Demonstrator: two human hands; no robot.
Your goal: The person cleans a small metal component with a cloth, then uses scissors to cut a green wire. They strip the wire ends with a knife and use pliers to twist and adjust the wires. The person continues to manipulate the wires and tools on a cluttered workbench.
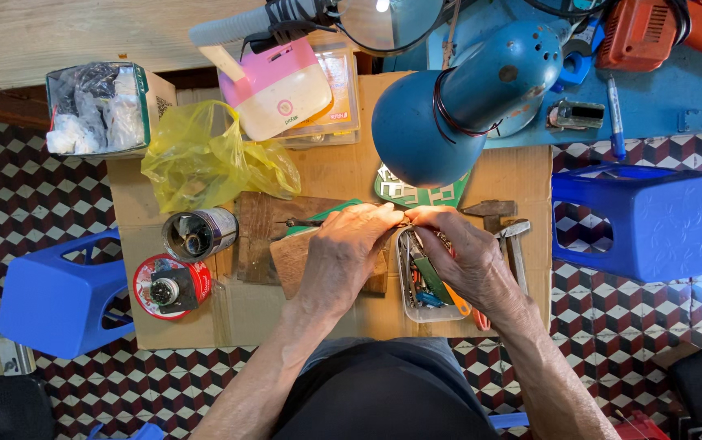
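Both hands meet over the brown cardboard-covered table (326,318). The left hand (349,244) and right hand (457,248) each pinch a small dark metal part (404,217) between fingertips, just above the clear plastic tray of tools (416,314). A metal hammer (514,236) lies right.

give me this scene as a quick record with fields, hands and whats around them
setting: cardboard-covered work surface over a checkered floor
left hand: fingertips pinched on a small item, too small to identify
right hand: meets the left at the fingertips, above a clear plastic tray of small tools
left of hands: open metal tin, red round lid, yellow plastic bag
right of hands: hammer
above: blue desk lamp
sides: blue plastic stools
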